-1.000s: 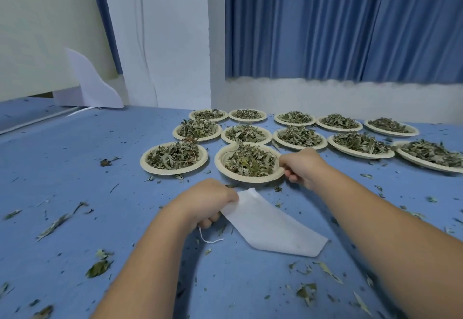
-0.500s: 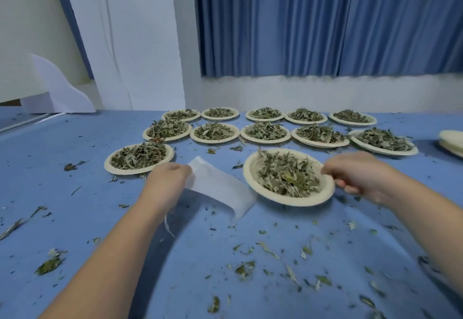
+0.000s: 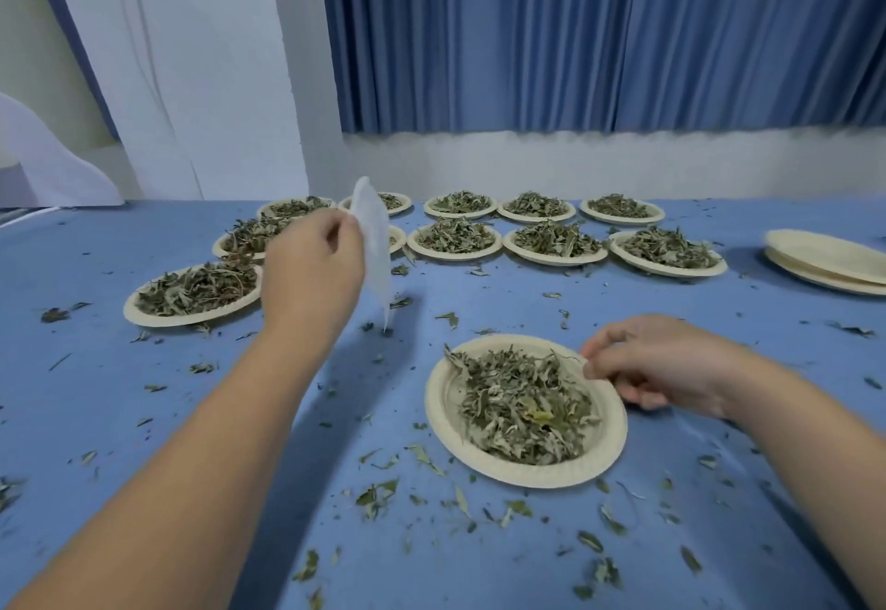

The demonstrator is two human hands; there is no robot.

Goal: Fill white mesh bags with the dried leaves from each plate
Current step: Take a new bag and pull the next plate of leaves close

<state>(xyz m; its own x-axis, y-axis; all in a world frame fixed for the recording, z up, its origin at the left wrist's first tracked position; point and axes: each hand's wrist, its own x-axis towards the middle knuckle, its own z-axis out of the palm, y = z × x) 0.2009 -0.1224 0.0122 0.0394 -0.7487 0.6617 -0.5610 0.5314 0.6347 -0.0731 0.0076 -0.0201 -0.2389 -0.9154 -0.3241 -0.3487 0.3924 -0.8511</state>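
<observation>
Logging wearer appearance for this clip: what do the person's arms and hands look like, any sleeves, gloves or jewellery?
The left forearm and right forearm are bare down to the frame's edge; no sleeve shows. The left hand and right hand wear no gloves, and no watch, ring, band or marking is visible on the wrists or the fingers in view.

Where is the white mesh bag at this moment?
Head view, left of centre: the white mesh bag hangs from the left hand, above the table, before the far plates.

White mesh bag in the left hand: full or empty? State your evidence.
Empty: the white mesh bag hangs flat and thin from the left hand, no leaves showing through.
</observation>
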